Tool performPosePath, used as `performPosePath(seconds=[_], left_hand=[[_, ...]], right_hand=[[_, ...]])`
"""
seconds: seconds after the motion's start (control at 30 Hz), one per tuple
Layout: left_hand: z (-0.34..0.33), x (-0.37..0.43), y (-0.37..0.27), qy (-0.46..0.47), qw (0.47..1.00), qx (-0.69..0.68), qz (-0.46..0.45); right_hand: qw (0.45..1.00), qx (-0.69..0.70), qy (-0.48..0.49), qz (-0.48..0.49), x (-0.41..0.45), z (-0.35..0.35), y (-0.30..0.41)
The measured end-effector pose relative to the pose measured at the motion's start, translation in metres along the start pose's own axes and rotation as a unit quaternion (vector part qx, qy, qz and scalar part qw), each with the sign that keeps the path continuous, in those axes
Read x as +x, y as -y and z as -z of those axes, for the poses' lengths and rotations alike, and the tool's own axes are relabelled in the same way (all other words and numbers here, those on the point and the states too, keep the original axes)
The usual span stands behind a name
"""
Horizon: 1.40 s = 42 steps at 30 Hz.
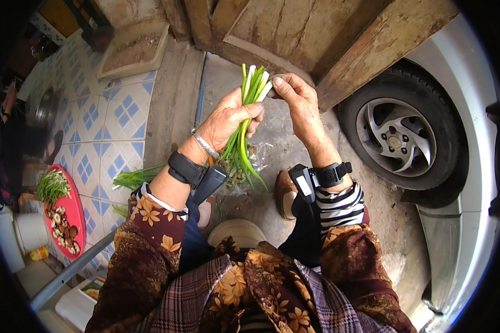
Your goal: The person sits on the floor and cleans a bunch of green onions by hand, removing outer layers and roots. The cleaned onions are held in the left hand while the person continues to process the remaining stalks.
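Observation:
My left hand (229, 116) is closed around a bunch of scallions (252, 89), with the white ends pointing up and away and the green leaves hanging toward me. At the top right of the bunch, my right hand (293, 93) pinches the white end of one stalk between thumb and fingers. Below the leaves, a heap of scallion trimmings (233, 175) lies on the concrete floor with some clear plastic. More scallions (135, 177) rest to the left, partly hidden by my left forearm.
A red tray (81, 220) at left carries cut scallions (53, 186) and mushrooms (64, 231). A metal rail (73, 268) crosses the lower left. A wooden door (275, 29) stands ahead; a car wheel (396, 133) is at right. A dark sandal (55, 145) shows far left.

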<state>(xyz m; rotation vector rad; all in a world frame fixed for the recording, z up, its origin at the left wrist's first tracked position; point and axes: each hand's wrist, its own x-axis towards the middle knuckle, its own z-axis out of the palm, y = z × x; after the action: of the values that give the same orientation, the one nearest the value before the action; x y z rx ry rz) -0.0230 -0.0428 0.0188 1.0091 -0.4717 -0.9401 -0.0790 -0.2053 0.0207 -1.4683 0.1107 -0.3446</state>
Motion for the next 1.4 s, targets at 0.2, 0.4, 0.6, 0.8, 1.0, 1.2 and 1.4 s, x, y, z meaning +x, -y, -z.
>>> performPosePath(seconds=[0.2,0.4,0.6,0.8,1.0,1.2,1.4], left_hand=[[0.003,0.002,0.002,-0.049,0.998,0.039,-0.014],[0.002,0.002,0.003,-0.055,0.996,0.068,-0.017],[0.003,0.002,0.003,-0.053,0.996,0.068,-0.015],[0.002,0.002,0.003,-0.051,0.996,0.071,-0.013],[0.002,0.001,0.003,-0.057,0.996,0.073,-0.006],[0.001,0.0,0.003,-0.052,0.995,0.079,-0.008],[0.003,0.001,0.004,-0.084,0.99,0.104,-0.038]], right_hand=[[0.992,-0.114,-0.02,0.04,-0.002,-0.002,0.0],[0.944,-0.302,0.018,0.133,-0.004,0.0,0.0],[0.941,-0.301,0.022,0.152,-0.002,0.004,-0.003],[0.944,-0.295,0.023,0.146,-0.003,0.009,-0.003],[0.953,-0.28,0.016,0.118,-0.003,0.012,-0.007],[0.96,-0.244,-0.002,0.138,-0.002,0.011,-0.01],[0.989,-0.144,0.022,-0.02,0.0,0.012,-0.002]])
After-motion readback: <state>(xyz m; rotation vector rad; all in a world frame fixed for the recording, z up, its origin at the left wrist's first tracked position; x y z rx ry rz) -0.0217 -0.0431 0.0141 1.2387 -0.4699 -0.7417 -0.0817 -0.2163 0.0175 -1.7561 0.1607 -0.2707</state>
